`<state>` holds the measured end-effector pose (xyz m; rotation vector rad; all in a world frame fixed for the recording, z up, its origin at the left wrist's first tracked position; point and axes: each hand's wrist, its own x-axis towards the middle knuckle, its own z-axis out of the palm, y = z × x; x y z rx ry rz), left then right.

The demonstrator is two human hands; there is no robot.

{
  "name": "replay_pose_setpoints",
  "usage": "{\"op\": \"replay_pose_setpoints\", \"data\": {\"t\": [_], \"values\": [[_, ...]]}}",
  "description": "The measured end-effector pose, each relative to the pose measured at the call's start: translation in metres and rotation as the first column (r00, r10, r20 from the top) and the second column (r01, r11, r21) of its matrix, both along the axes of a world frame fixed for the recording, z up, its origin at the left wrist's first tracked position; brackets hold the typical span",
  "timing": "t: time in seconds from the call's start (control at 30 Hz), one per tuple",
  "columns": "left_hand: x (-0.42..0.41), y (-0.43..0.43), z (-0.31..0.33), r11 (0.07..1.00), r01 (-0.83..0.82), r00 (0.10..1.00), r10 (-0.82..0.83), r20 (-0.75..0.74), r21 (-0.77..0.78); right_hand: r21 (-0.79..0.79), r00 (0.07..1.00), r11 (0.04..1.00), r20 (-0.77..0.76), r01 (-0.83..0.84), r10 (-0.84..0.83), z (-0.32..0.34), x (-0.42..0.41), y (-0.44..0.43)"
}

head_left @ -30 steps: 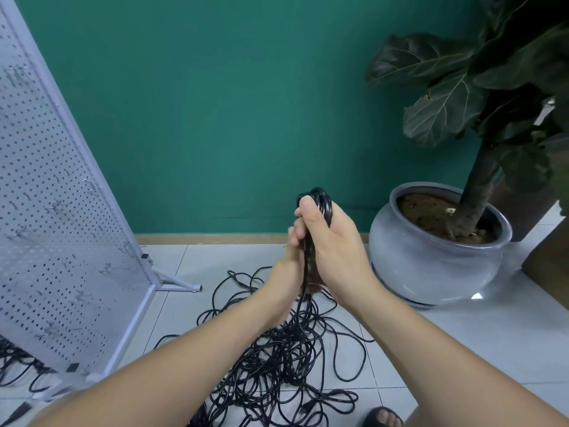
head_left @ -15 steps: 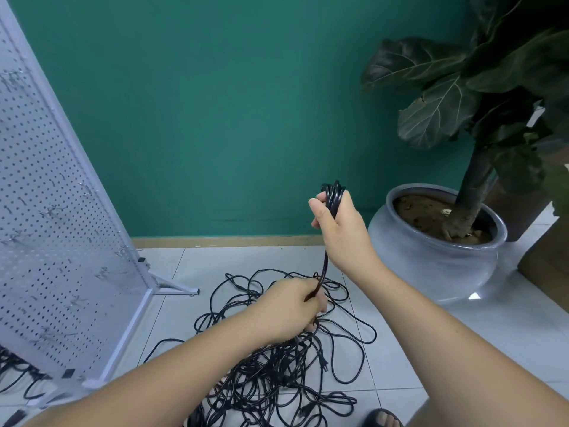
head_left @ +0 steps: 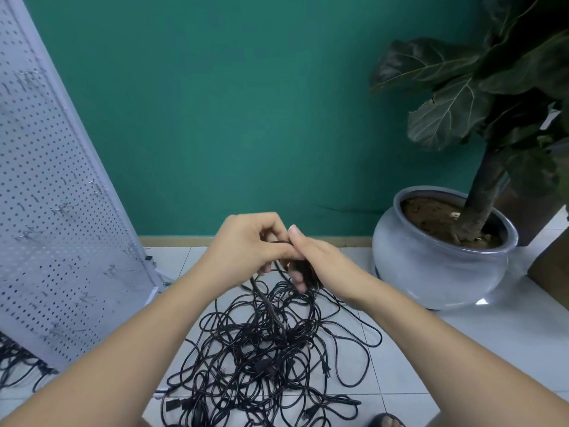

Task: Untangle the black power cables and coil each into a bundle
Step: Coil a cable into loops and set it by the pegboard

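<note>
The half-wound coil of black power cable (head_left: 304, 271) hangs in the air just above the tangled heap of black cables (head_left: 261, 359) on the white tiled floor (head_left: 431, 349). The right hand (head_left: 323, 260) has its grip curled round the coil; the left hand (head_left: 243, 245), touching it, pinches the loose strand (head_left: 266, 303) at the coil's top. That strand runs steeply down and toward the person into the heap, so the slack lies below both hands, nearer the left one. Likely the next loop comes from there. Outward stand a white perforated metal pegboard (head_left: 55, 195) on the left and a grey glazed plant pot (head_left: 437, 266) on the right.
</note>
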<state>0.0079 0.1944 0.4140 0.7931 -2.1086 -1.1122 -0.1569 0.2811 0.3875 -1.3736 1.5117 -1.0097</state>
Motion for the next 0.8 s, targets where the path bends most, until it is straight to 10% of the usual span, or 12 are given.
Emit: {"op": "replay_pose_setpoints", "data": {"t": [0.27, 0.53, 0.8], "values": [[0.004, -0.029, -0.012, 0.963, 0.177, 0.972, -0.139, -0.187, 0.205, -0.009, 0.93, 0.977, 0.306, -0.211, 0.204, 0.016, 0.004, 0.024], [-0.041, 0.008, -0.033, 0.868, 0.219, 0.951, -0.088, -0.297, 0.445, -0.269, 0.864, 0.958, 0.501, 0.098, 0.053, 0.03, 0.008, 0.021], [-0.068, 0.042, -0.078, 0.871, 0.141, 0.989, -0.15, -0.019, 0.47, -0.379, 0.936, 0.87, 0.279, 0.314, -0.216, 0.042, -0.001, 0.013]]}}
